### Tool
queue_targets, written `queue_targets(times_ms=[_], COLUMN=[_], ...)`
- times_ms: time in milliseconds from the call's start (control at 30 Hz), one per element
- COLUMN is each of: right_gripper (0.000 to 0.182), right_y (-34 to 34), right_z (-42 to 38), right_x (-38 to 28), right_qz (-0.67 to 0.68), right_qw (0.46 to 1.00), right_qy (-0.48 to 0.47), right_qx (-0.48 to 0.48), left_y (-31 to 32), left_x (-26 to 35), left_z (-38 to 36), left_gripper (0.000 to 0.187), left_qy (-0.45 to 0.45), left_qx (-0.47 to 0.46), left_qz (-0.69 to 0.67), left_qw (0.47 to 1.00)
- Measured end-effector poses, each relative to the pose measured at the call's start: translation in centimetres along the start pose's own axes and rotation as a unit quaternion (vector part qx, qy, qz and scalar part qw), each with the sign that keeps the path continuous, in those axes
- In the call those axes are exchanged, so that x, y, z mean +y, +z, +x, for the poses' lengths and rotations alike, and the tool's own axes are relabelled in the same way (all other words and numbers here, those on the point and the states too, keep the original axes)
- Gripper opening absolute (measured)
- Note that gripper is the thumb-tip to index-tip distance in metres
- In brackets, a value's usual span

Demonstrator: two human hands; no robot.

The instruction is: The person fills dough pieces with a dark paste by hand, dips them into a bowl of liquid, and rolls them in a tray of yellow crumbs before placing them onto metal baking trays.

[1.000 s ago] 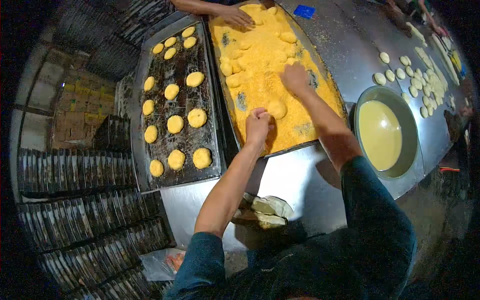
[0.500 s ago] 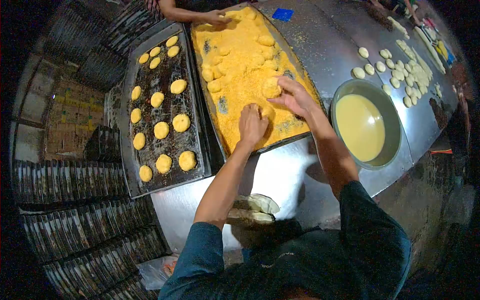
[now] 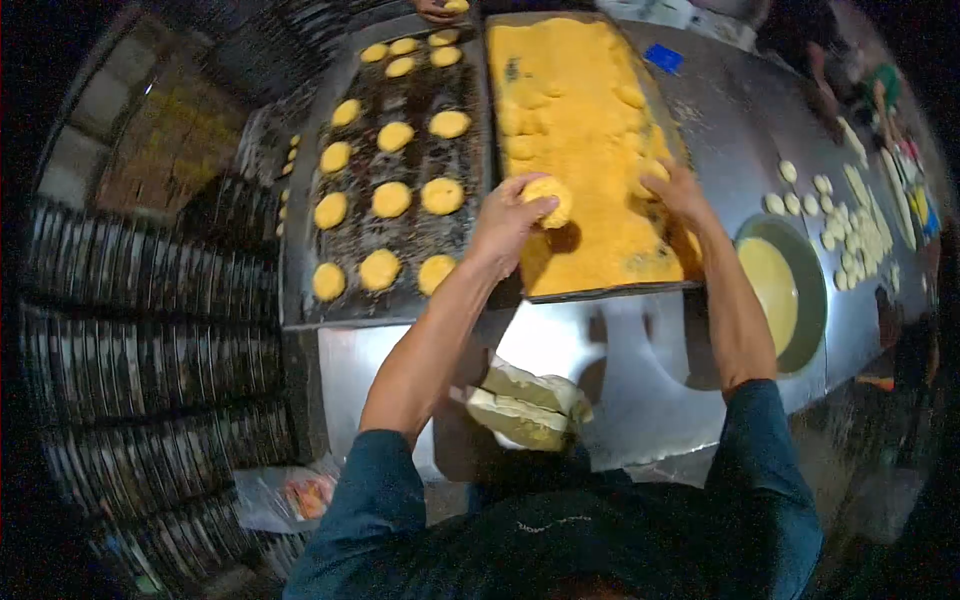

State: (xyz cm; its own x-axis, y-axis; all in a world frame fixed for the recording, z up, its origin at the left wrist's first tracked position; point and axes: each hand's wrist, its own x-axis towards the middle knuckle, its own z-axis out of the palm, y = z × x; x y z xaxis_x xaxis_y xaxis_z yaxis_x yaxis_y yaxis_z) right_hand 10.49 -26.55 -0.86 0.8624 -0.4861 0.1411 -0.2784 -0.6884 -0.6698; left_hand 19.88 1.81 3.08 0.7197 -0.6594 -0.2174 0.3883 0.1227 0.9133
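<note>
My left hand (image 3: 500, 225) is closed on a flat round dough piece (image 3: 548, 203) coated in yellow crumbs, raised over the near left part of the crumb tray. Toward that tray's right side, my right hand (image 3: 688, 197) grips another crumb-coated dough piece (image 3: 651, 178), partly covered by the fingers. Yellow crumbs (image 3: 585, 110) fill the tray, with several coated lumps lying among them. Left of it, a dark baking tray (image 3: 420, 95) bears several coated rounds (image 3: 391, 200) set in rows.
A bowl of pale yellow liquid (image 3: 768, 300) stands to the right. Beyond it lie several plain dough pieces (image 3: 850, 240) on the metal table. Another person's hand (image 3: 437, 10) holds a round at the baking tray's far end. Stacked trays (image 3: 150, 350) line the left.
My left hand has come up out of the crumbs with a coated dough piece. The other person's hand has gone from the crumbs to the baking tray's far end. The view has shifted.
</note>
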Motion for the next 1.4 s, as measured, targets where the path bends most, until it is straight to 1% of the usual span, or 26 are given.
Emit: queue_targets(times_ms=[33,100,133,167,200,233,300,333,400,467,533,600,633,667,733,767,867,933,1000,1033,1067,1133,1200,1267,1333,1400], right_gripper=[0.044,0.044,0.044,0.044,0.043,0.043,0.04,0.04,0.036,0.035,0.031,0.033,0.036,0.039,0.038,0.032,0.04,0.046,0.048,0.049,0.049,0.048,0.048,0.044,0.038,0.031], right_y=[0.2,0.5,1.3,2.1,2.9,4.0,5.7,6.4,7.9,9.9,12.9,16.5,19.3,21.8,23.6,24.7,27.1,29.0,28.1,26.0,25.2,24.4,20.3,16.2,12.2,8.6], right_z=[0.5,1.0,0.9,0.3,0.0,0.0,0.5,0.9,1.2,2.9,6.6,11.6,15.8,19.3,21.8,22.8,22.9,23.5,24.4,24.6,23.9,20.4,15.2,8.6,2.6,-2.1], right_x=[0.4,0.0,-0.8,-1.8,-2.5,-3.2,-5.0,-6.3,-11.6,-16.4,-20.1,-22.1,-20.4,-19.1,-20.9,-21.8,-22.8,-22.0,-22.6,-23.5,-23.5,-23.3,-24.6,-24.5,-23.6,-22.7], right_qz=[0.003,-0.225,-0.227,-0.006,0.215,0.211,0.325,0.324,0.494,0.502,0.472,0.369,0.234,0.09,-0.091,-0.131,-0.232,-0.225,-0.265,-0.282,-0.282,-0.043,0.104,0.157,0.191,0.145], right_qw=[1.0,0.972,0.972,0.995,0.959,0.96,0.902,0.903,0.84,0.844,0.857,0.915,0.968,0.991,0.98,0.979,0.967,0.968,0.947,0.913,0.913,0.968,0.978,0.974,0.974,0.98], right_qy=[-0.014,0.012,0.001,0.094,0.186,0.183,0.285,0.281,0.218,0.164,0.138,0.083,-0.005,-0.095,-0.15,-0.121,-0.091,-0.107,-0.146,-0.193,-0.192,-0.246,-0.133,-0.137,-0.073,0.05], right_qx=[-0.008,-0.061,-0.059,-0.035,-0.011,-0.012,0.017,0.02,-0.048,-0.097,-0.151,-0.142,-0.088,-0.032,0.091,0.101,-0.05,-0.035,-0.104,-0.223,-0.224,0.005,-0.12,-0.088,-0.101,-0.123], left_y=[-1.0,-3.1,-4.5,-6.0,-7.7,-9.9,-13.5,-15.1,-18.2,-21.1,-23.9,-25.8,-26.6,-27.4,-29.0,-29.8,-31.7,-31.5,-30.4,-29.6,-28.5,-28.4,-28.3,-28.5,-29.3,-30.2], left_x=[0.5,2.3,3.0,3.8,4.4,4.6,6.1,6.8,8.0,8.8,8.6,8.1,7.6,7.1,6.1,6.0,6.8,8.5,12.3,13.7,15.0,15.9,15.4,14.2,13.0,11.9], left_z=[-0.3,-1.4,-2.3,-3.5,-4.6,-5.5,-8.0,-9.3,-12.0,-14.2,-16.2,-18.7,-19.9,-21.1,-23.4,-23.7,-24.0,-21.8,-18.2,-15.4,-12.2,-5.0,1.9,8.5,14.3,19.6], left_gripper=[0.038,0.039,0.04,0.04,0.041,0.041,0.04,0.04,0.041,0.042,0.04,0.038,0.037,0.036,0.036,0.035,0.033,0.034,0.038,0.041,0.044,0.04,0.035,0.025,0.024,0.026], left_qy=[-0.006,0.004,0.018,0.003,-0.015,-0.009,0.007,0.019,0.032,0.04,0.047,0.045,0.047,0.05,0.023,-0.004,-0.047,-0.041,-0.033,-0.01,0.016,-0.008,-0.019,-0.019,0.001,0.004], left_qx=[0.007,0.022,0.024,0.038,0.049,0.038,0.045,0.051,0.081,0.102,0.119,0.146,0.159,0.172,0.2,0.227,0.224,0.234,0.125,0.097,0.072,0.001,0.014,0.035,0.045,0.088], left_qz=[-0.002,0.013,0.015,-0.022,-0.059,-0.086,-0.098,-0.114,-0.097,-0.103,-0.095,-0.114,-0.128,-0.142,-0.149,-0.16,-0.118,-0.125,-0.061,-0.001,0.058,0.055,0.032,0.004,0.078,0.101], left_qw=[1.0,1.0,0.999,0.999,0.997,0.996,0.994,0.992,0.991,0.989,0.987,0.982,0.978,0.973,0.968,0.961,0.966,0.963,0.99,0.995,0.996,0.998,0.999,0.999,0.996,0.991])
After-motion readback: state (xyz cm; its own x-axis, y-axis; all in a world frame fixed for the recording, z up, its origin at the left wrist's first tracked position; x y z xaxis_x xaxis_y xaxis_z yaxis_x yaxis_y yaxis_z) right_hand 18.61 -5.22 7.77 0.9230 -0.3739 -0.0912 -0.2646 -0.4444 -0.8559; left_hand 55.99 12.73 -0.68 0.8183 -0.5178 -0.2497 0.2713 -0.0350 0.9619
